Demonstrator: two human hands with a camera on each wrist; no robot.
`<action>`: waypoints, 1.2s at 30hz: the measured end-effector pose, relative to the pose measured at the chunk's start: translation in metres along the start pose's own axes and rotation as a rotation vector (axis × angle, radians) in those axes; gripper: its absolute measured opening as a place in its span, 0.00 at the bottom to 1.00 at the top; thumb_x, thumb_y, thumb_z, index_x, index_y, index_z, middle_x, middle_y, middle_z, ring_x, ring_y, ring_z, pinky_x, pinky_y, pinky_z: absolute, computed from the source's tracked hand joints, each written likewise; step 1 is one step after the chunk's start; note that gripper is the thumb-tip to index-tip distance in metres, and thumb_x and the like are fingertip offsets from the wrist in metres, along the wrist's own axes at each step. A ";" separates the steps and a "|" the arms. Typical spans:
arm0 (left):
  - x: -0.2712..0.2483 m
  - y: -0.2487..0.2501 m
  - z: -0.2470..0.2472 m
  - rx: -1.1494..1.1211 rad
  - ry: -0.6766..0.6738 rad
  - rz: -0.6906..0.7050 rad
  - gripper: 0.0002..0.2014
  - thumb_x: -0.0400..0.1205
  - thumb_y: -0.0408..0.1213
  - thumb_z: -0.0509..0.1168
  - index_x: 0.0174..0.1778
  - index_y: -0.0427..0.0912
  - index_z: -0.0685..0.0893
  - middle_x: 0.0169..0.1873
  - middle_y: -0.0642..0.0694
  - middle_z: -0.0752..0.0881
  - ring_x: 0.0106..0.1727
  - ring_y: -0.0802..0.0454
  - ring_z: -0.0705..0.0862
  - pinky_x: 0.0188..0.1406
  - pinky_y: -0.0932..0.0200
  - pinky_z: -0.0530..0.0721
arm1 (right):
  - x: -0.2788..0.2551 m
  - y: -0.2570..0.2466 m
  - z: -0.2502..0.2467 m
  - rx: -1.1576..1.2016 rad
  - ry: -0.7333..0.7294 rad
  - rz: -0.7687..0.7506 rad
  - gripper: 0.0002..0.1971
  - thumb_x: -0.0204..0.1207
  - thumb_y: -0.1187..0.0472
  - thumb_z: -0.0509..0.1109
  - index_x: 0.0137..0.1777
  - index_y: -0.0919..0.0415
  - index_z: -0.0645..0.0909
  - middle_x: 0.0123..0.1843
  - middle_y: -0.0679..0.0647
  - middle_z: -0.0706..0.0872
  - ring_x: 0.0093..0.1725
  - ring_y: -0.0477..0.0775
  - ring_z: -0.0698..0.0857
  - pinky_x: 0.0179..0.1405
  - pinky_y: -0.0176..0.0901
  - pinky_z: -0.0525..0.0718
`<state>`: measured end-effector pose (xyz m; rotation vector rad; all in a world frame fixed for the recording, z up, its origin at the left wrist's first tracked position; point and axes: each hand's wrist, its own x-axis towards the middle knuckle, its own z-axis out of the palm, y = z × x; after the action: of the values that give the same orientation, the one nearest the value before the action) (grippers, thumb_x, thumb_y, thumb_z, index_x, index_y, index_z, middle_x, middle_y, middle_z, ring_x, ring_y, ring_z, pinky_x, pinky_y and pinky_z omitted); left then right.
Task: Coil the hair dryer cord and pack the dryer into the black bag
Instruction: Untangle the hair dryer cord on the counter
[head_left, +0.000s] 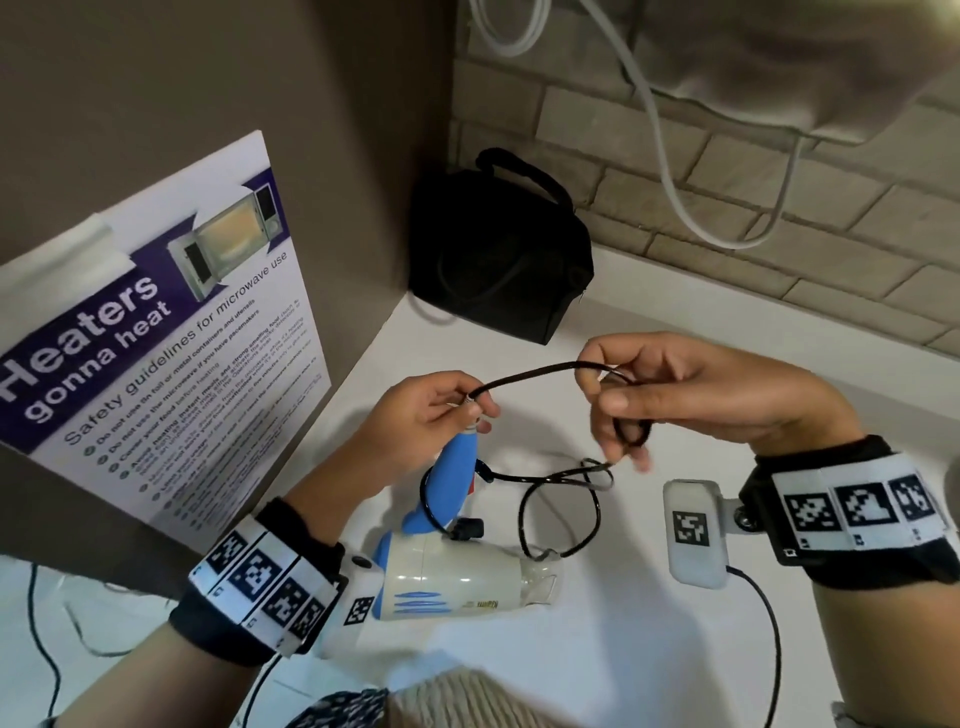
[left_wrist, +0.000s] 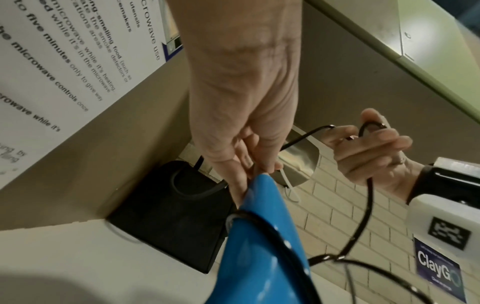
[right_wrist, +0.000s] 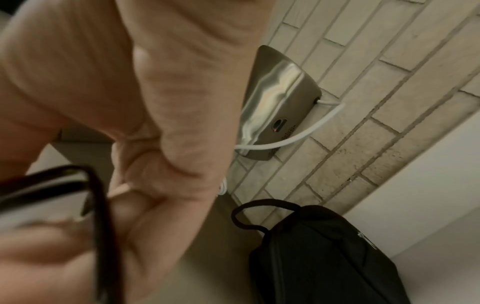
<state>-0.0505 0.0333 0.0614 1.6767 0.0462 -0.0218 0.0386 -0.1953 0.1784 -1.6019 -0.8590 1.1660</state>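
Observation:
A white and blue hair dryer (head_left: 457, 577) lies on the white counter (head_left: 649, 649), its blue handle (head_left: 460, 483) raised toward my left hand (head_left: 441, 410). That hand pinches the black cord (head_left: 545, 371) where it leaves the handle's tip. My right hand (head_left: 675, 395) grips the same cord a little to the right, with loops of it around its fingers. Loose cord (head_left: 561, 509) droops to the counter by the dryer, and one turn wraps the handle (left_wrist: 262, 236). The black bag (head_left: 498, 249) stands zipped in the back corner, beyond both hands.
A microwave safety poster (head_left: 156, 364) leans on the brown wall at left. A steel wall unit (right_wrist: 278, 102) with a white cable (head_left: 670, 171) hangs on the brick wall behind the bag. Thin black camera leads (head_left: 769, 644) trail from my wrists.

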 end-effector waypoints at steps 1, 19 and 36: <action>0.000 -0.001 -0.001 0.000 0.006 0.001 0.06 0.83 0.27 0.63 0.46 0.39 0.84 0.49 0.43 0.90 0.50 0.45 0.90 0.55 0.53 0.88 | -0.003 -0.004 -0.002 0.011 0.000 -0.003 0.13 0.75 0.56 0.72 0.49 0.66 0.76 0.39 0.66 0.87 0.23 0.46 0.80 0.23 0.33 0.79; 0.002 -0.021 -0.009 0.000 0.068 -0.088 0.04 0.84 0.28 0.62 0.47 0.35 0.82 0.49 0.43 0.89 0.47 0.45 0.91 0.53 0.50 0.88 | -0.062 -0.061 -0.058 0.194 0.142 -0.419 0.22 0.76 0.59 0.72 0.69 0.60 0.75 0.35 0.50 0.86 0.23 0.51 0.76 0.22 0.28 0.73; -0.009 -0.009 -0.007 -0.011 0.044 -0.031 0.07 0.83 0.21 0.58 0.45 0.31 0.81 0.43 0.30 0.85 0.41 0.48 0.89 0.45 0.56 0.88 | 0.016 0.066 -0.003 0.207 -0.048 0.048 0.26 0.77 0.80 0.61 0.75 0.65 0.67 0.77 0.64 0.70 0.74 0.66 0.74 0.69 0.68 0.75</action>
<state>-0.0604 0.0411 0.0540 1.6658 0.1055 -0.0084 0.0464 -0.2020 0.1109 -1.4374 -0.7088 1.2879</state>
